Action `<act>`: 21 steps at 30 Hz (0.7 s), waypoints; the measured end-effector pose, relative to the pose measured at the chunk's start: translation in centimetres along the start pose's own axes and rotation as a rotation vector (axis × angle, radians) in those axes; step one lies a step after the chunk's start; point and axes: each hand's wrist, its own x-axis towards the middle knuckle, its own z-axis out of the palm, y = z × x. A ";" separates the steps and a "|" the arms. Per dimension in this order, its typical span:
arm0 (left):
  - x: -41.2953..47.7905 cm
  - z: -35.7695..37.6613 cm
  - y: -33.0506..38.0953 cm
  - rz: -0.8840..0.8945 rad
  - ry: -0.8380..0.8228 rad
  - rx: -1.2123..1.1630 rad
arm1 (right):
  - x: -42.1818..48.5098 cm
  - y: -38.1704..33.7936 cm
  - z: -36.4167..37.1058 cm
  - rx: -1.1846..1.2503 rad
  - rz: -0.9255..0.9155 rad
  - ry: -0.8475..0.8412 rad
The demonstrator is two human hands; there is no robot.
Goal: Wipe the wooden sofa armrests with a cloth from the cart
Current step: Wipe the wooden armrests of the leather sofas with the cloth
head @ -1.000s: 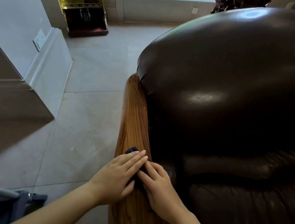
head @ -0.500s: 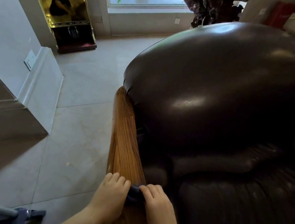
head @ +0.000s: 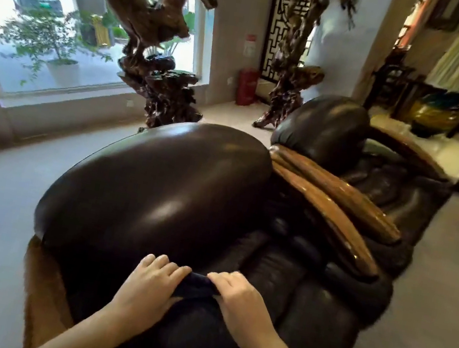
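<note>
A dark blue cloth (head: 194,305) hangs between my two hands in front of the dark leather sofa chair (head: 155,185). My left hand (head: 151,286) grips its left top edge and my right hand (head: 242,302) grips its right top edge, fingers curled over the fabric. The near wooden armrest (head: 46,301) runs along the lower left, beside my left forearm and apart from the cloth. The far wooden armrest (head: 333,220) of this chair lies to the right, next to the armrest (head: 344,191) of a second leather chair (head: 322,126).
Two carved root sculptures (head: 152,83) (head: 288,92) stand on the tiled floor behind the chairs, with a red extinguisher box (head: 246,86) between them. A large window (head: 50,19) fills the left back. Dark shelving (head: 447,114) stands at the right. Open floor lies left and right.
My hands lifted the cloth off the near armrest and now hold it stretched over the seat. My view swung up and to the right; the cart handle left the frame.
</note>
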 end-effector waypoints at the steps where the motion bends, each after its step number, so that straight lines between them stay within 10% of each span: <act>1: 1.9 -1.2 1.7 0.037 0.022 -0.002 | -0.7 1.6 -2.2 0.000 0.023 0.020; 21: 34.0 -10.5 33.9 0.288 0.249 -0.196 | -12.2 33.9 -33.6 -0.174 0.183 0.149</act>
